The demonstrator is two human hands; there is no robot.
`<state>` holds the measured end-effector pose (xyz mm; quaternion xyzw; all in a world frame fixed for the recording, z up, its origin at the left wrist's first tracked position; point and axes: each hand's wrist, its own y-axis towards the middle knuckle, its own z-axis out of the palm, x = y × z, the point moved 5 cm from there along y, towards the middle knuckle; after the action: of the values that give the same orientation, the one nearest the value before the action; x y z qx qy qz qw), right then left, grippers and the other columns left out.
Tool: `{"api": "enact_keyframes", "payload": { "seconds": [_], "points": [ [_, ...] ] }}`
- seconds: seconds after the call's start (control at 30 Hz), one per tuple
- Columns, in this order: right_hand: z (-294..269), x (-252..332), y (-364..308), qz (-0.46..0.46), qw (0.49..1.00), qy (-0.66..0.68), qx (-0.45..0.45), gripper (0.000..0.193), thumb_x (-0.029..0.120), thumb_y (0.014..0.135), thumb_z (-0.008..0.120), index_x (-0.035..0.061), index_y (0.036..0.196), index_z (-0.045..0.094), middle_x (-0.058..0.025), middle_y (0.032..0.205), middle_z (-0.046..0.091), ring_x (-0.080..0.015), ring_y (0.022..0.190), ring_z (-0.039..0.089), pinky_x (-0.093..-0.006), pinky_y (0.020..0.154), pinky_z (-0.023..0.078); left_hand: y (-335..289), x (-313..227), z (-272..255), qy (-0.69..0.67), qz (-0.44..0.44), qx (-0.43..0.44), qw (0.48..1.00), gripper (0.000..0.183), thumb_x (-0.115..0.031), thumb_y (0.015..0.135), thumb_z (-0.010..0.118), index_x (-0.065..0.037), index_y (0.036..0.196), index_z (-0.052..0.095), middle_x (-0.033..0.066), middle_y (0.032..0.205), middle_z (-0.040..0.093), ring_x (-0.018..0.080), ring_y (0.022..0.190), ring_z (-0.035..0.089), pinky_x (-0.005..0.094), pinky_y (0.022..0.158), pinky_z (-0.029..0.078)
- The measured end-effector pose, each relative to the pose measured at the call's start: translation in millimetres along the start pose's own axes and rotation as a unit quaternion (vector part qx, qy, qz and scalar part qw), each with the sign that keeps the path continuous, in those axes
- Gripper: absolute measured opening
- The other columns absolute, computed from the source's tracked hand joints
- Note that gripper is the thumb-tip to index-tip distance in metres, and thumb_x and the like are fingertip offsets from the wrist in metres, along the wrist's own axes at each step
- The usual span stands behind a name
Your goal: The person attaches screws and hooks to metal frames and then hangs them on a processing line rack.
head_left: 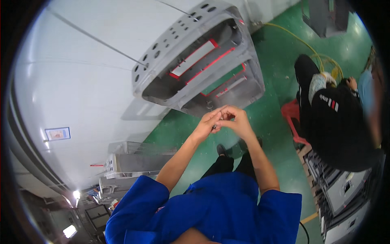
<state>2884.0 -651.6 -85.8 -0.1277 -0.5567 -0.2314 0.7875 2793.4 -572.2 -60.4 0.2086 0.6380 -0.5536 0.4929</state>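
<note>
Handling small dark piece [214, 127] | left hand [207, 123] and right hand [239, 121] meeting, fingers curling; which is gripping, cannot tell | piece sitting between them, near hanging grey panel [211, 72] | next move probably needing fingertip control

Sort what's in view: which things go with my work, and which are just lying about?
With the work, apparently:
- left hand and right hand
- small part between them, mostly hidden
- grey hanging shell, nearest the hands

Apparently just about:
- yellow hose
- red plastic object
- stacked panels
- framed wall notice
- grey casing
</note>
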Motion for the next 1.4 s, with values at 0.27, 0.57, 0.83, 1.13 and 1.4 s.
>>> {"api": "enact_keyframes", "payload": {
  "seconds": [0.27,0.57,0.83,1.13,1.4],
  "points": [
    [-45,3,-12,-0.019,0.989,0.055,-0.134,0.010,0.001,0.072,0.065,-0.0013,0.081,0.064,-0.0049,0.077,0.061,-0.0100,0.068,0.057,-0.0235,0.063,0.046,27,-1,14,-0.070,0.002,0.077,0.995,0.045,-0.029,0.094,0.038,0.000,0.129,0.037,-0.0019,0.061,0.039,0.0053,0.048,0.032,0.0193,0.041,0.025],
    [-211,-46,-8,-0.077,0.840,0.018,-0.537,0.012,0.003,0.075,0.063,-0.0007,0.087,0.064,-0.0053,0.077,0.063,-0.0106,0.070,0.059,-0.0212,0.064,0.045,61,-65,33,-0.358,0.085,0.010,0.930,0.035,-0.031,0.091,0.044,-0.008,0.065,0.040,-0.0005,0.057,0.034,0.0070,0.048,0.028,0.0214,0.042,0.021],
    [-267,-157,-37,-0.025,0.786,0.007,-0.618,0.015,0.004,0.072,0.068,-0.0006,0.085,0.063,-0.0057,0.082,0.063,-0.0120,0.075,0.059,-0.0226,0.072,0.046,63,-69,41,-0.387,0.117,-0.063,0.912,0.027,-0.025,0.089,0.049,-0.008,0.070,0.040,-0.0009,0.064,0.039,0.0059,0.046,0.029,0.0218,0.038,0.019],
    [-280,-194,-21,0.085,0.808,-0.036,-0.583,0.015,0.008,0.070,0.071,0.0012,0.082,0.065,-0.0038,0.077,0.064,-0.0115,0.071,0.058,-0.0226,0.069,0.045,74,-57,30,-0.395,0.088,-0.060,0.912,0.026,-0.023,0.089,0.048,-0.007,0.071,0.040,-0.0013,0.063,0.037,0.0058,0.045,0.028,0.0219,0.038,0.019],
    [-248,-213,-13,0.044,0.789,-0.006,-0.612,0.011,0.000,0.066,0.071,-0.0017,0.076,0.065,-0.0057,0.076,0.065,-0.0110,0.067,0.059,-0.0221,0.064,0.047,85,-38,0,-0.408,0.066,-0.093,0.906,0.025,-0.022,0.089,0.046,-0.007,0.070,0.041,0.0005,0.064,0.038,0.0067,0.045,0.027,0.0218,0.039,0.019]
  ]
}}
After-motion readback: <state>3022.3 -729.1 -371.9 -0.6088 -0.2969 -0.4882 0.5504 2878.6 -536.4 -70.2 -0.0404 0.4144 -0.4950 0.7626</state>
